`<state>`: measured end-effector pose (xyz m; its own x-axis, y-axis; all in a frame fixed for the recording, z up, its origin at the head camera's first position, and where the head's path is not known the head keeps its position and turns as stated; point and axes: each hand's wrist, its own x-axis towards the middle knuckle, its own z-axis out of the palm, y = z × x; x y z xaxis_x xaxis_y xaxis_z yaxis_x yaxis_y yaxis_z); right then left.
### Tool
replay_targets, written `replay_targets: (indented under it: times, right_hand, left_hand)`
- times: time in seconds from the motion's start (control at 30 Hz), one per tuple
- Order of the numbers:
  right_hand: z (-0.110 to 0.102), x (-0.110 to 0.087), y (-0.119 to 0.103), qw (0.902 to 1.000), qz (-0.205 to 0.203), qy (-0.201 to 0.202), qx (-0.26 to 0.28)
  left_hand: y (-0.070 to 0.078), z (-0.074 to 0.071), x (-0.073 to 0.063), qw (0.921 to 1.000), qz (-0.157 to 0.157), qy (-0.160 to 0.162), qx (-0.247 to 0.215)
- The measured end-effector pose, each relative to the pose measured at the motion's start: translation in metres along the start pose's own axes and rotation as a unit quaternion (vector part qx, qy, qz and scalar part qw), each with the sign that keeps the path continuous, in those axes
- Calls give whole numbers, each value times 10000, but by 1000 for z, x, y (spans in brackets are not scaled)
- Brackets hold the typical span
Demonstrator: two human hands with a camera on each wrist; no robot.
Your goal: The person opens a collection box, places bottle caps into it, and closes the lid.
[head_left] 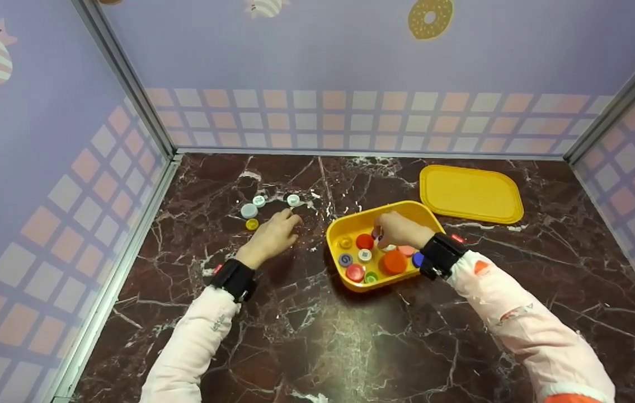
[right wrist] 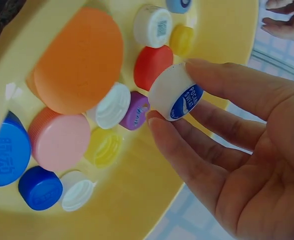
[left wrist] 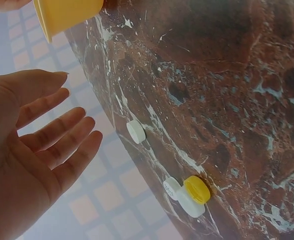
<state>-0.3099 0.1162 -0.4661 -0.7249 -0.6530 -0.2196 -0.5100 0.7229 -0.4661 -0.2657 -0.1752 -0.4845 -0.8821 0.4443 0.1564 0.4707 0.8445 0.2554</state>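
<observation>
Over the yellow plastic box (head_left: 362,287), my right hand (head_left: 404,229) pinches a white bottle cap (right wrist: 169,92) with a blue label between thumb and fingertips. Inside the box lie several bottle caps, among them a large orange cap (right wrist: 79,60), a pink cap (right wrist: 62,140), a purple cap (right wrist: 135,111) and a red cap (head_left: 365,241). My left hand (head_left: 275,235) holds nothing, its fingers relaxed, left of the box. Just beyond it on the table are a white cap (left wrist: 136,131), a yellow cap (left wrist: 196,190) and two more whitish caps.
A yellow lid (head_left: 471,193) lies flat on the dark marbled table (head_left: 306,336), behind and right of the box. Patterned panels enclose the table at the back (head_left: 317,61) and both sides.
</observation>
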Motion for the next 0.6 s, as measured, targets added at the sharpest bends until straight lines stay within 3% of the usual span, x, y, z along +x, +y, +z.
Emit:
replay_targets:
  times: [0.27,0.47,0.6]
  right_hand:
    - [5,5,0,9998,132,-115,-103]
    - [2,3,2,9984,530,-174,23]
    - [-4,0,5,9976,571,4,-398]
  left_hand:
    - [-2,1,-2,10000,-33,18,64]
    - [-1,0,-1,10000,-68,-1,34]
    - [-2,1,-2,10000,-73,12,49]
